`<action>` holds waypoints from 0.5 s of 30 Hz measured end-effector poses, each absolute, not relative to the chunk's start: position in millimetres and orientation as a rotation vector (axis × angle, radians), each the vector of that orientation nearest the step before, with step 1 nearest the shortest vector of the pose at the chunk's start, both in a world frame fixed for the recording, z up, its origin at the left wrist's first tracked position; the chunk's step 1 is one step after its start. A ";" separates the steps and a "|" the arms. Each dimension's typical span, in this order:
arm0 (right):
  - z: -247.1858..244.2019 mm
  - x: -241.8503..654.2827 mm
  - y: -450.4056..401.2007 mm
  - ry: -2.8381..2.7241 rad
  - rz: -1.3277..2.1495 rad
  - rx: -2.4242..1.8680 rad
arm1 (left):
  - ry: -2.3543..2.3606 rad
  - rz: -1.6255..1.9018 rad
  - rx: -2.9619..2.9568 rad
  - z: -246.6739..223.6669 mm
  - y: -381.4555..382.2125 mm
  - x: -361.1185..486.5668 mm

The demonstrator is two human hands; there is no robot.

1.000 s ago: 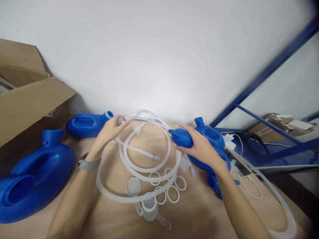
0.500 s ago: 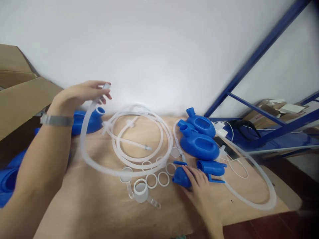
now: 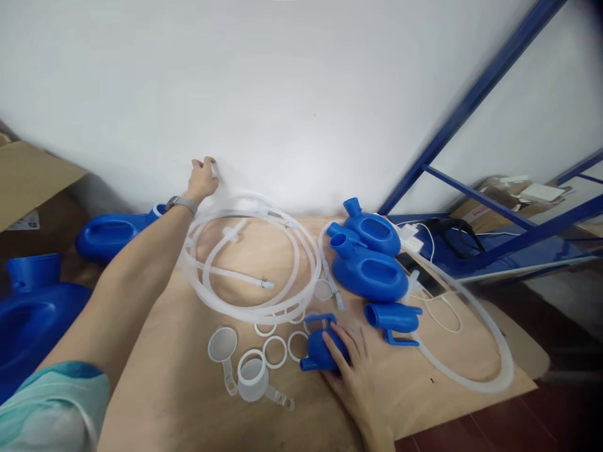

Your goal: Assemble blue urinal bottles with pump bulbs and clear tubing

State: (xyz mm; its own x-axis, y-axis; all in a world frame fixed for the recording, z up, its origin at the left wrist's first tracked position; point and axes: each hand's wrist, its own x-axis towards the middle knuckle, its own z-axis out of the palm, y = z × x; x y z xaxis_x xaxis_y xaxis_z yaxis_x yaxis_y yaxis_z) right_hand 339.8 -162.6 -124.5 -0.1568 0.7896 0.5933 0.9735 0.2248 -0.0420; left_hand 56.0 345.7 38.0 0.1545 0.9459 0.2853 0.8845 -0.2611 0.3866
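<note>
My left hand [image 3: 203, 179] is raised by the wall behind the coiled clear tube [image 3: 308, 276], fingers apart and nothing visible in them. The tube lies in wide loops on the tabletop. My right hand [image 3: 351, 367] is closed over a blue funnel-shaped plastic piece [image 3: 320, 351], whose narrow spout points left and whose flat clip faces the back. Its far side is hidden by my fingers. A second such blue piece [image 3: 394, 317] lies to the right. White rings [image 3: 275, 352] and clear strapped caps [image 3: 223, 344] sit left of my right hand.
Blue urinal-like bottles [image 3: 370, 276] stand at the back right; more [image 3: 113, 235] are on the left, beside a cardboard box [image 3: 38, 182]. Another tube [image 3: 502, 364] curves along the right edge near a phone [image 3: 426, 276] and cables. A blue metal frame [image 3: 471, 107] rises behind.
My left hand has let go of the tube end and moved back toward the wall; the tube has settled onto the coil. My right hand still holds the blue piece, slightly turned.
</note>
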 end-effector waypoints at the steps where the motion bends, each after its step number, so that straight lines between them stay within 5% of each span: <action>1: -124.3 339.0 -162.2 -1.998 -0.486 -1.615 | 1.832 0.718 2.311 26.3 345.0 57.7; 9: -115.8 337.1 -156.7 -2.023 -0.417 -1.549 | 1.788 0.450 2.497 -24.5 313.7 51.0; 15: -113.3 335.1 -156.1 -1.927 -0.375 -1.535 | 1.717 0.348 2.609 5.1 284.4 36.9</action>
State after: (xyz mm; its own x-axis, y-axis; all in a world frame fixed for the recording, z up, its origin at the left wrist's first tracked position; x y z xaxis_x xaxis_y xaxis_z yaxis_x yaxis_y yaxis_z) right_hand 335.1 -156.1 -113.3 -0.1150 0.7648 0.6340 0.9467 0.2776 -0.1631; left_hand 36.9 284.4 5.1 0.3786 0.9070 0.1844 0.9073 -0.4031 0.1197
